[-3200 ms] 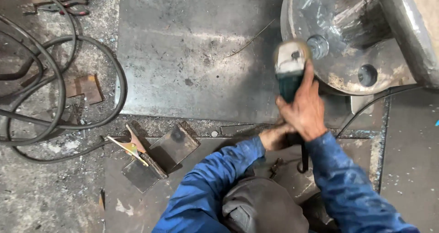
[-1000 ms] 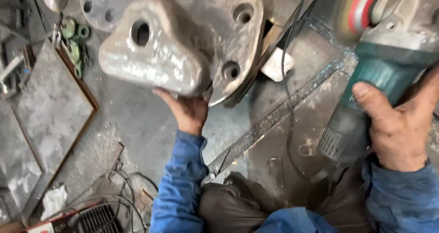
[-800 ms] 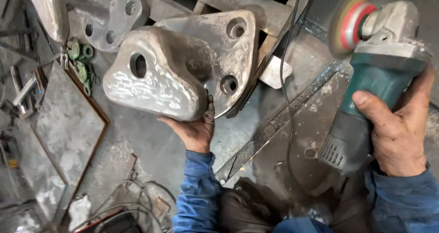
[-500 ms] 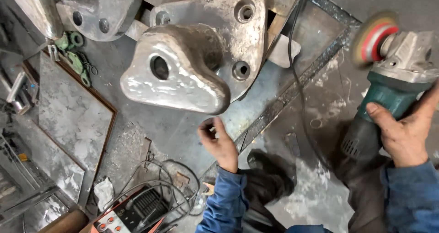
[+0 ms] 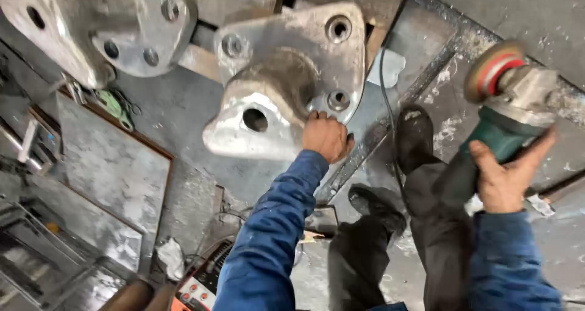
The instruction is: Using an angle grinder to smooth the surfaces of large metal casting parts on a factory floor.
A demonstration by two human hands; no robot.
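A large bare-metal bracket (image 5: 286, 85) with bolt holes and a rounded lug lies on the steel floor plate in the head view. My left hand (image 5: 326, 137) grips its lower right edge, fingers curled onto the plate part. My right hand (image 5: 503, 177) holds a green angle grinder (image 5: 506, 119) by its body, off to the right and apart from the bracket. The grinder's red-and-grey flap disc (image 5: 492, 70) points up and left, in the air. Blue sleeves cover both my arms.
A second similar metal bracket (image 5: 91, 24) lies at the upper left. A black cable (image 5: 390, 128) runs past my black shoes (image 5: 414, 131). An orange-faced welding machine (image 5: 201, 283) stands at the bottom. Steel sheets (image 5: 109, 171) and green clamps (image 5: 113, 103) lie on the left.
My left hand let go of the bracket, drew back, then reached forward and took its lower right edge again. The grinder stayed in my right hand, off to the right.
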